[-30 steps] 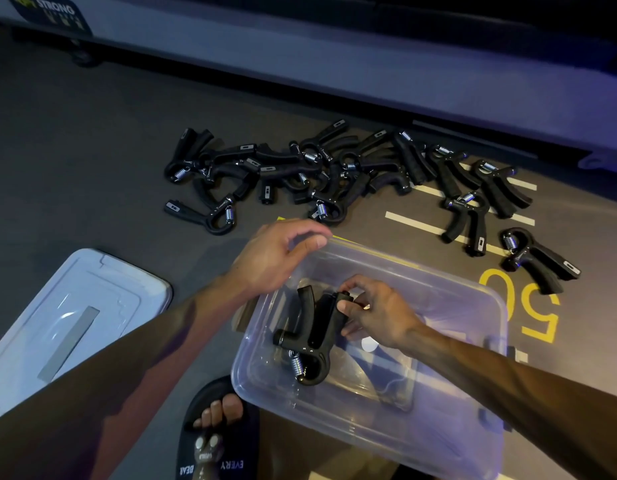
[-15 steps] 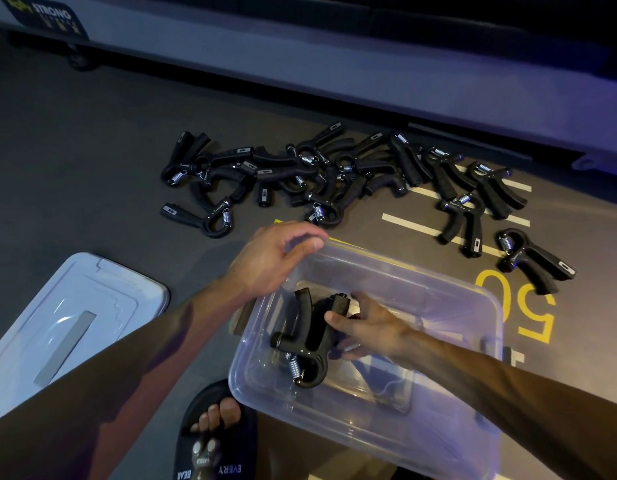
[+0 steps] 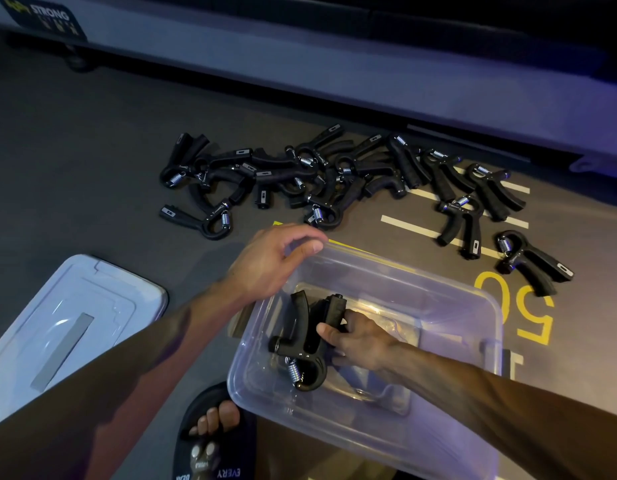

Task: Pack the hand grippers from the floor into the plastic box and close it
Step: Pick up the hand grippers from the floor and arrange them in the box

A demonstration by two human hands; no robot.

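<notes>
Right hand has slid lower in the box, fingers still pinching gripper | left hand loosely curled, empty | pile upper centre awaits

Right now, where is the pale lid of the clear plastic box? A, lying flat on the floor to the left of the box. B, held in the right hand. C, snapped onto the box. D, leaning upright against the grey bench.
A: the pale rectangular lid lies flat on the dark floor, left of the open clear plastic box, while the right hand holds a black hand gripper inside the box.
</notes>
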